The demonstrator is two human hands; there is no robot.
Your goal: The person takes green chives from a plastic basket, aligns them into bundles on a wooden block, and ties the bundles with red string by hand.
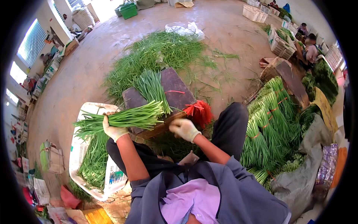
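Observation:
My left hand [113, 128], in a pale glove, is wrapped round a bunch of green stalks [136, 116], whose pale ends point right. My gloved right hand [184, 128] is beside the near edge of a low dark board [175, 80], its fingers curled and slightly blurred; whether it holds anything I cannot make out. More green stalks [151, 86] lie on the board. Across the board's right part lies a red tie [174, 91]. A clump of red ties [200, 113] hangs at the board's right corner.
A white crate [76, 153] with loose greens stands by my left leg. Banded green bundles [268, 123] lie to my right, beside grey sheeting [298, 175]. Beyond the board is a heap of loose greens [156, 50]. People [310, 50] sit at the far right.

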